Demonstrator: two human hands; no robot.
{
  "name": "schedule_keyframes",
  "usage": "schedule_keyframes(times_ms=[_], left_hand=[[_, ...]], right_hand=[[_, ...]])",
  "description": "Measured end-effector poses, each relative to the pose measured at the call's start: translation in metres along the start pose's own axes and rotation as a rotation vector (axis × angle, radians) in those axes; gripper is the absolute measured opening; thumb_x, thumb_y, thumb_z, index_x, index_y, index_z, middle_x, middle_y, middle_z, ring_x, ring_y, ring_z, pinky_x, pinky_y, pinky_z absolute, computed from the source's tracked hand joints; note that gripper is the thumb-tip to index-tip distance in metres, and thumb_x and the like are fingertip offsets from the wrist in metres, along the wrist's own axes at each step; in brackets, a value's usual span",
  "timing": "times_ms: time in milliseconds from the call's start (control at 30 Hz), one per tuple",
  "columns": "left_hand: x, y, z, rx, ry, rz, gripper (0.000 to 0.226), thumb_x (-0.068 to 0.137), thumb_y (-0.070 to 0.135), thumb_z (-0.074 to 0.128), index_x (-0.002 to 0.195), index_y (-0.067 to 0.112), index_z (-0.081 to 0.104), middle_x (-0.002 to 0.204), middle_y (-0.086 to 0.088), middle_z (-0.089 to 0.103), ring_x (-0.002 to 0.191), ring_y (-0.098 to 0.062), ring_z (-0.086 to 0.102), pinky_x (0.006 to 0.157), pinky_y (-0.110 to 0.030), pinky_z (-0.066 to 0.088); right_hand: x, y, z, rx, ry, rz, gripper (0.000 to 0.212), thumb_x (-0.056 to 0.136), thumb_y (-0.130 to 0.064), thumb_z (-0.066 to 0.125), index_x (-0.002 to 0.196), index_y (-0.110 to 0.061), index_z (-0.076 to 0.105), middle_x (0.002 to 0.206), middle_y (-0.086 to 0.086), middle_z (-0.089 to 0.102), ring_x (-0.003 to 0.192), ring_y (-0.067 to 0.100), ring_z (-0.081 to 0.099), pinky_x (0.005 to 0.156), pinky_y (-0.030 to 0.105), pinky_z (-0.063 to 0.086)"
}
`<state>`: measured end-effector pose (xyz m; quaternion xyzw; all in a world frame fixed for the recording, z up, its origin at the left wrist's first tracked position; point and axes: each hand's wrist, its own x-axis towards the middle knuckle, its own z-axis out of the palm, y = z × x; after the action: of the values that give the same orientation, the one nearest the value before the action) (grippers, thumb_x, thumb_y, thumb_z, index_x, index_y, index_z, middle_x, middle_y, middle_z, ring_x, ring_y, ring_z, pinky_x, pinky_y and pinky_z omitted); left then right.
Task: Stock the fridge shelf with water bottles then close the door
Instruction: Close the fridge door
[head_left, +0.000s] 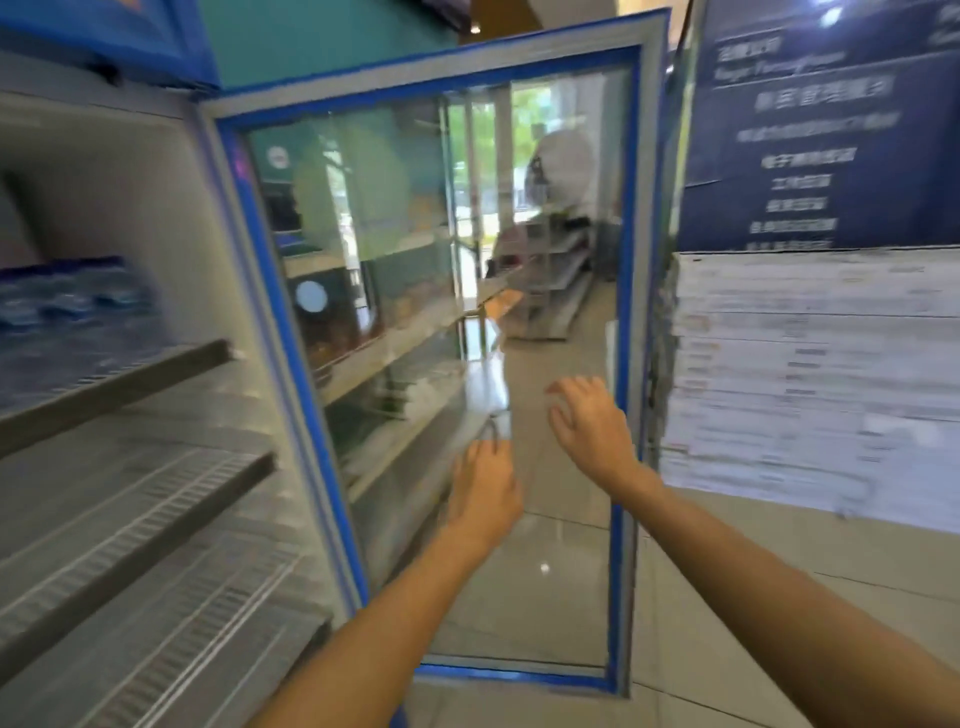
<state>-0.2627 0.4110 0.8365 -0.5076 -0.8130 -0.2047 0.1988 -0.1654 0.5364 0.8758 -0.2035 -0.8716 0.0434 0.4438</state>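
Fridge door standing open, my left hand and right hand both spread-fingered before its glass, water bottles on upper shelf

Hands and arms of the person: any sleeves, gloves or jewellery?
Left hand and right hand are bare: no gloves, and no rings or watch show, though the picture is blurred. The left forearm and right forearm are bare to the frame's edge; no sleeve is in view.

blue-framed glass fridge door open, water bottles shelved
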Motion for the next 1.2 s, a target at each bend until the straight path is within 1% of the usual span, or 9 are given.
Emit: schedule_keyframes(times_ms=[67, 200, 300, 467, 567, 767, 1000, 1100, 1200], left_hand=[[0.026, 0.045, 0.003, -0.047, 0.056, 0.079, 0.031, 0.064, 0.017, 0.043, 0.083, 0.003, 0.064, 0.079, -0.017, 0.062, 0.074, -0.035, 0.062, 0.066, -0.033, 0.053], [0.075, 0.127, 0.014, -0.097, 0.032, -0.007, 0.03, 0.072, 0.014, 0.067, 0.099, 0.004, 0.058, 0.1, -0.013, 0.058, 0.097, -0.029, 0.056, 0.077, -0.035, 0.047], [0.101, 0.164, 0.038, -0.161, 0.014, -0.148, 0.038, 0.081, 0.014, 0.066, 0.114, 0.003, 0.052, 0.114, -0.014, 0.054, 0.11, -0.027, 0.053, 0.082, -0.033, 0.047], [0.129, 0.179, 0.082, -0.263, 0.024, -0.269, 0.045, 0.086, 0.008, 0.054, 0.128, 0.003, 0.04, 0.125, -0.013, 0.045, 0.117, -0.028, 0.046, 0.093, -0.033, 0.043], [0.137, 0.178, 0.099, -0.282, 0.019, -0.338, 0.049, 0.088, 0.015, 0.054, 0.132, 0.003, 0.036, 0.124, -0.012, 0.044, 0.112, -0.026, 0.046, 0.091, -0.033, 0.043], [0.12, 0.191, 0.11, -0.507, 0.124, -0.483, 0.046, 0.079, 0.015, 0.069, 0.113, 0.008, 0.038, 0.115, -0.008, 0.045, 0.104, -0.024, 0.051, 0.087, -0.036, 0.05], [0.064, 0.201, 0.093, -0.447, 0.303, -0.678, 0.039, 0.078, 0.026, 0.069, 0.101, 0.012, 0.04, 0.107, -0.004, 0.045, 0.099, -0.018, 0.046, 0.072, -0.026, 0.046], [0.028, 0.198, 0.08, -0.48, 0.358, -0.707, 0.04, 0.077, 0.027, 0.07, 0.092, 0.016, 0.036, 0.097, 0.0, 0.042, 0.084, -0.009, 0.04, 0.055, -0.015, 0.031], [-0.012, 0.189, 0.062, -0.54, 0.419, -0.685, 0.04, 0.075, 0.024, 0.072, 0.09, 0.02, 0.035, 0.089, 0.005, 0.043, 0.07, -0.007, 0.04, 0.05, -0.014, 0.031]], right_hand=[[0.021, 0.029, -0.024, -0.068, 0.107, 0.034, 0.02, 0.083, -0.009, 0.055, 0.1, 0.0, 0.06, 0.101, 0.017, 0.06, 0.091, 0.038, 0.055, 0.078, 0.042, 0.045], [0.056, 0.08, -0.049, -0.024, 0.13, 0.221, 0.06, 0.088, -0.012, 0.064, 0.139, 0.003, 0.036, 0.147, 0.023, 0.032, 0.132, 0.039, 0.033, 0.107, 0.041, 0.034], [0.074, 0.106, -0.056, 0.17, 0.029, 0.379, 0.08, 0.093, -0.016, 0.061, 0.151, 0.001, 0.009, 0.158, 0.02, 0.013, 0.146, 0.033, 0.016, 0.115, 0.035, 0.02], [0.083, 0.133, -0.035, 0.492, -0.22, 0.529, 0.042, 0.098, -0.023, 0.052, 0.131, -0.001, 0.04, 0.122, 0.018, 0.057, 0.112, 0.035, 0.056, 0.091, 0.041, 0.047], [0.079, 0.139, -0.022, 0.616, -0.207, 0.531, 0.036, 0.099, -0.025, 0.048, 0.124, -0.002, 0.037, 0.11, 0.016, 0.059, 0.096, 0.031, 0.06, 0.078, 0.038, 0.048], [0.062, 0.144, -0.019, 0.515, -0.143, 0.36, 0.042, 0.095, -0.038, 0.051, 0.119, -0.006, 0.038, 0.105, 0.015, 0.055, 0.09, 0.03, 0.058, 0.079, 0.049, 0.052], [0.018, 0.113, -0.051, 0.514, -0.058, 0.149, 0.042, 0.086, -0.042, 0.066, 0.098, -0.013, 0.038, 0.086, 0.001, 0.052, 0.069, 0.011, 0.052, 0.055, 0.011, 0.04], [-0.004, 0.093, -0.063, 0.526, -0.064, 0.087, 0.049, 0.08, -0.051, 0.069, 0.096, -0.019, 0.036, 0.085, 0.0, 0.053, 0.069, 0.013, 0.054, 0.055, 0.017, 0.044], [-0.037, 0.07, -0.061, 0.639, -0.05, -0.012, 0.061, 0.078, -0.055, 0.068, 0.114, -0.015, 0.039, 0.109, 0.007, 0.055, 0.096, 0.021, 0.059, 0.078, 0.038, 0.055]])
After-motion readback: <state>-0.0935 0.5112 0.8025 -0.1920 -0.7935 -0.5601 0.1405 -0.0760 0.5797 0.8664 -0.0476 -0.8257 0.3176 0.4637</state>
